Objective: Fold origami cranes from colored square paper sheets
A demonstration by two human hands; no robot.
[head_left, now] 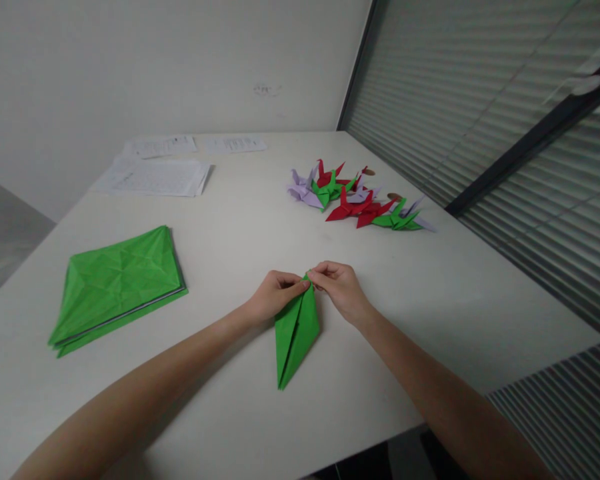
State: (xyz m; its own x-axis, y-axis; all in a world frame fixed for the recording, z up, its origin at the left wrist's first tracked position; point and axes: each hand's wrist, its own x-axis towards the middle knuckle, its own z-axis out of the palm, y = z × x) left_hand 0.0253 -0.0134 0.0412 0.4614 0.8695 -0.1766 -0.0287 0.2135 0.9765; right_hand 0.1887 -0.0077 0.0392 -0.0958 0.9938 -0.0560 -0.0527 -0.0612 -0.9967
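A green sheet of origami paper [300,327], folded into a long kite shape, lies near the front of the white table. Its split lower point faces me. My left hand [279,293] pinches the upper left edge, thumb on top of the paper. At the far tip, my right hand [341,287] is closed with thumb and forefinger on the narrow end. The fingertips of both hands almost meet there and partly hide the tip.
On the left of the white table [240,227] lies a stack of creased green paper [123,273]. Several folded paper cranes [360,200] in red, green and lilac sit at the back right. Printed sheets [155,177] lie at the back left. Window blinds [480,107] border the right side.
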